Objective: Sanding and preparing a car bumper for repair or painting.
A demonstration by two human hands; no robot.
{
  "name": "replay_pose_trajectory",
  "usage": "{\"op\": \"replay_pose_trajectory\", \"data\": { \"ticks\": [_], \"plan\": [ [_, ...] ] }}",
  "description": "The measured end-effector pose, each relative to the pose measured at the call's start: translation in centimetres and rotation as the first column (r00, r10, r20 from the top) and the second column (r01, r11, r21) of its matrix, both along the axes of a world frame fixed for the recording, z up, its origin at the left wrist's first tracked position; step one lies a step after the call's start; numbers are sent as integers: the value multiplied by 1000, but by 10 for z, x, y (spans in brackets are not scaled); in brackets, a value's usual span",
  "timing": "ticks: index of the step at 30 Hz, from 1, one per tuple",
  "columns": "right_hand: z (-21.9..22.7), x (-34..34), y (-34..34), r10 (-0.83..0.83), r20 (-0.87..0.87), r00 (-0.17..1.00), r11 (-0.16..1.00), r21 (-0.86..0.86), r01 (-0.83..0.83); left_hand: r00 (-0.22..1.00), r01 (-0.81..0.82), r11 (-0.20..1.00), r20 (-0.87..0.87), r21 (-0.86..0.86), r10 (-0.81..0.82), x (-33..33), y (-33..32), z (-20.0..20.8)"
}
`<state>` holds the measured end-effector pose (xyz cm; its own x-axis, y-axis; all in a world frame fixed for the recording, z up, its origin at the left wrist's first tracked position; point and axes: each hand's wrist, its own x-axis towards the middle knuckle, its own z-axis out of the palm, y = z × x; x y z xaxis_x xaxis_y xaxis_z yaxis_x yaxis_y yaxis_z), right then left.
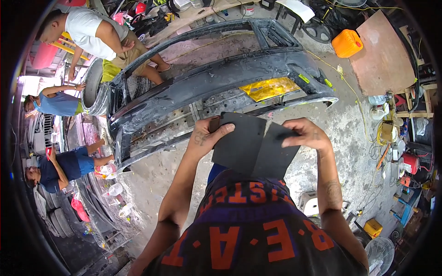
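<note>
One black sheet (241,148) is held between the left hand (206,137) and the right hand (309,136), in front of the wearer's shirt (248,221). Its surface is matt and evenly dark, with a crease running down between the hands. A ragged, pale-edged tear opens at the far edge and runs part-way toward the wearer, so the two halves sit at slightly different angles. The left hand pinches the left half, thumb flat on top; its fingers are mostly hidden beneath. The right hand pinches the right half between thumb and bent fingers. A small brownish piece (214,123) shows beside the left thumb; whether it belongs to the sheet cannot be told. Beyond both hands lies a large dark grey car body part (207,73), its finish patchy.
</note>
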<state>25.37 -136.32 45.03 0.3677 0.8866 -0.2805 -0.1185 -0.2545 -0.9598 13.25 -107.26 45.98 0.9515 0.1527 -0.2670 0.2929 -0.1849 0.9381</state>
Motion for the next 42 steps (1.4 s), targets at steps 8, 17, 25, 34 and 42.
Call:
{"op": "replay_pose_trajectory", "data": {
  "ticks": [8, 17, 25, 34, 42],
  "plan": [
    [-15, -61, 33, -878, -344, 332, 408, -179, 895, 973, -220, 961, 115, 165, 203, -1, -4, -8],
    [-36, -55, 35, -942, 140, 306, 325, 141, 935, 920, -343, 929, 249, 136, 303, 6, -36, 23],
    [-48, -30, -29, -971, 218, -94, -44, 224, 974, 640, -707, 703, 352, -78, 682, 2, 12, 17],
    [-71, -66, -80, -864, 233, 447, 420, -154, 894, 848, -484, 872, 287, 74, 446, -32, 51, 35],
    [-233, -57, -69, -933, -198, 300, 357, -409, 840, 926, -363, 902, 197, 234, 322, -49, 43, 25]
  ]
}}
